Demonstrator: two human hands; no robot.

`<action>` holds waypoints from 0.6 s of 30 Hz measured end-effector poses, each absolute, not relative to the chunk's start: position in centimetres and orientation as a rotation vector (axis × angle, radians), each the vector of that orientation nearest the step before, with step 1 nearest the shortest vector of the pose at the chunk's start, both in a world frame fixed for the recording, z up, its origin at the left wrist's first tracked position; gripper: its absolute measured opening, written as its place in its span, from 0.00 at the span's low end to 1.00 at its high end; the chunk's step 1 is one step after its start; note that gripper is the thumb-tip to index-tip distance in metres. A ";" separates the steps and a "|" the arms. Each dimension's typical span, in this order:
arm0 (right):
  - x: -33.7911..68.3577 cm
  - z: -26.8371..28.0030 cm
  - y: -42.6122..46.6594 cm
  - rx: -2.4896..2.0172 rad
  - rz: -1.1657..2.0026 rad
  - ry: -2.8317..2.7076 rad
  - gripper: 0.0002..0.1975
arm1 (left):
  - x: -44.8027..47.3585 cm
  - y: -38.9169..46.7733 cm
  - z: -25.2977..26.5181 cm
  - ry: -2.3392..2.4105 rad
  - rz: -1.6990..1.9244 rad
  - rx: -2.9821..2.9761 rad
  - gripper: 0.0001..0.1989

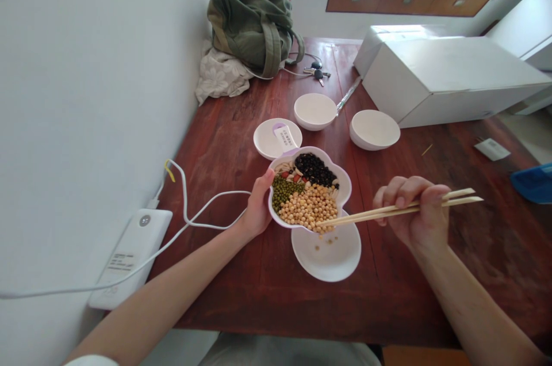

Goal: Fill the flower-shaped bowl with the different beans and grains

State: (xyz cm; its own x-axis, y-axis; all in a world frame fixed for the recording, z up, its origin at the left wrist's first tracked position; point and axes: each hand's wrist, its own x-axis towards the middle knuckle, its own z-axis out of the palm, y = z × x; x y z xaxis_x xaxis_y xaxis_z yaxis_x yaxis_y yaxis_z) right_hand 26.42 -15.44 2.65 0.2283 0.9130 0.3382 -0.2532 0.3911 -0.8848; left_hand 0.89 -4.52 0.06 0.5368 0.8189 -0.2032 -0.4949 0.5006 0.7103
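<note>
My left hand [260,205] grips the left rim of a flower-shaped tray [345,185], holding it tilted above a white bowl [326,262]. Inside the tray lie soybeans [308,208], mung beans [284,190], black beans [314,168] and some pale and red pieces. A few soybeans show in the bowl below, and some seem to be dropping from the tray's lower edge. In my right hand [416,208] is a pair of chopsticks [371,215], fingers closed round them. Their tips touch the soybeans at the tray's near side.
Behind the tray stand three more white dishes: a left one [264,138] with a label on it, a middle bowl [314,111] and a right bowl [374,130]. A white box [466,72], green bag [252,21], keys [318,72] and a corded power bank [133,256] surround them.
</note>
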 end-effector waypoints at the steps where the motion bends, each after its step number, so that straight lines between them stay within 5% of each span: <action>1: 26.4 2.7 -15.4 -0.799 0.937 -1.023 0.27 | 0.9 -4.5 0.0 0.575 0.853 0.641 0.33; 18: 26.1 2.5 -15.3 -0.848 0.851 -0.971 0.22 | 0.9 -4.5 0.0 0.558 0.847 0.654 0.32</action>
